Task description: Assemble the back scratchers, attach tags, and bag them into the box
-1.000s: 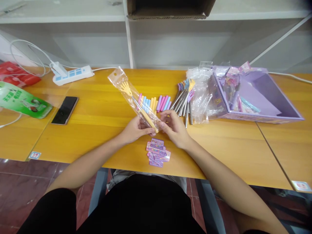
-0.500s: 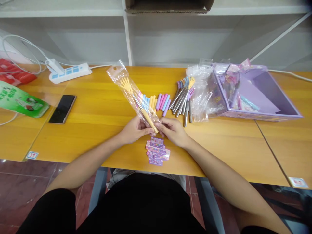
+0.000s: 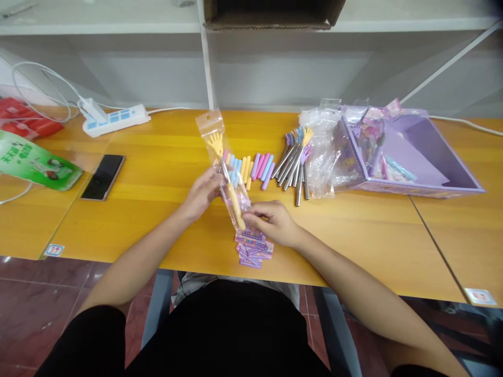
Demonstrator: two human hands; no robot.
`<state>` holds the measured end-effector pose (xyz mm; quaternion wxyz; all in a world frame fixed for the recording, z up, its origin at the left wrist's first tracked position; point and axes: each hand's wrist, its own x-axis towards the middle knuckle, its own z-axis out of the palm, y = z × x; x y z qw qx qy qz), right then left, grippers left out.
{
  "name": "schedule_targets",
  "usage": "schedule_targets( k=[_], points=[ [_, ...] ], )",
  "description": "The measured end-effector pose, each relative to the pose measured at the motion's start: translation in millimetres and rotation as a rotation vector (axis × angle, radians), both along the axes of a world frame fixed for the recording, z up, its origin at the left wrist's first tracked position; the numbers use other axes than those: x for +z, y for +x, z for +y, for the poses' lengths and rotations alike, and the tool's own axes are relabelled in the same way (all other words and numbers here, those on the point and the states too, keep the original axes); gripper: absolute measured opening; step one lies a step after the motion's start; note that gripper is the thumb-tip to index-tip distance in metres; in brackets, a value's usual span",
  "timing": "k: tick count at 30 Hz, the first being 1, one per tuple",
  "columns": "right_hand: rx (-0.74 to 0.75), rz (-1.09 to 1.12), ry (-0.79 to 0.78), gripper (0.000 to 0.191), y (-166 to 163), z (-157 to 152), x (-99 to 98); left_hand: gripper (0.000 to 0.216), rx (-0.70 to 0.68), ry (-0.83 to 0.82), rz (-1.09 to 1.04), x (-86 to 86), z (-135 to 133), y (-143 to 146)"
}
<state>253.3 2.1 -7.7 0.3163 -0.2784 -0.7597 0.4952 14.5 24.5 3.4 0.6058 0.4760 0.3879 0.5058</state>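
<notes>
A yellow back scratcher [image 3: 233, 201] with a small hand-shaped head lies inside a clear plastic bag [image 3: 209, 121], tilted with its head up and to the left. My left hand [image 3: 202, 192] grips the bag's left side near the metal rod; its fingertips are partly behind the plastic. At the bag's lower right edge, by the handle's end, my right hand [image 3: 274, 221] pinches the plastic between thumb and fingers. Just below lies a pile of small purple printed cards [image 3: 253, 251], partly covered by the bag. Pastel handle tubes [image 3: 261, 166] are lined up behind my hands.
Metal-rod scratcher heads [image 3: 293, 157] lie in a bunch right of the tubes. Beside them are empty clear bags [image 3: 322, 152] and a purple box [image 3: 424, 152] with packaged items. A phone [image 3: 103, 177], a power strip [image 3: 121, 119] and a green pouch [image 3: 37, 162] occupy the left.
My left hand has moved up and left along the bag from the handle's end. The bag now stands steeper, its top shifted right, and its lower end has dropped over the cards.
</notes>
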Motion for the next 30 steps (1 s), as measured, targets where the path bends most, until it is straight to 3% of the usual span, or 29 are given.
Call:
schedule_targets(
  k=[3,6,8,13,18,20,23,26,30],
  points=[
    [0.240,-0.057,0.076,0.039,4,1,6.2,0.031,0.245,-0.050,-0.072,9.4,8,-7],
    [0.294,-0.164,0.088,0.037,14,11,10.7,0.022,0.242,-0.124,-0.046,12.3,7,-10],
    [0.229,-0.282,0.158,0.039,23,19,12.5,0.026,0.127,-0.164,-0.013,10.3,2,-8],
    [0.168,-0.518,0.268,0.039,33,25,12.1,0.056,-0.335,-0.134,0.054,2.7,-22,5],
    [0.173,-0.494,0.206,0.025,32,23,6.3,0.051,-0.866,-0.264,0.134,0.1,-43,15],
    [0.186,-0.445,0.147,0.017,34,26,5.2,0.055,-0.940,-0.281,0.159,-1.5,-45,16],
    [0.203,-0.407,0.065,0.012,40,29,6.5,0.062,-0.933,-0.269,0.205,-2.4,-44,15],
    [0.065,-0.323,0.086,0.018,42,30,11.1,0.064,-0.908,-0.240,0.246,-0.5,-42,16],
    [-0.419,-0.108,0.263,0.027,39,26,17.3,0.045,-0.761,-0.169,0.271,-1.0,-39,17]
  ],
)
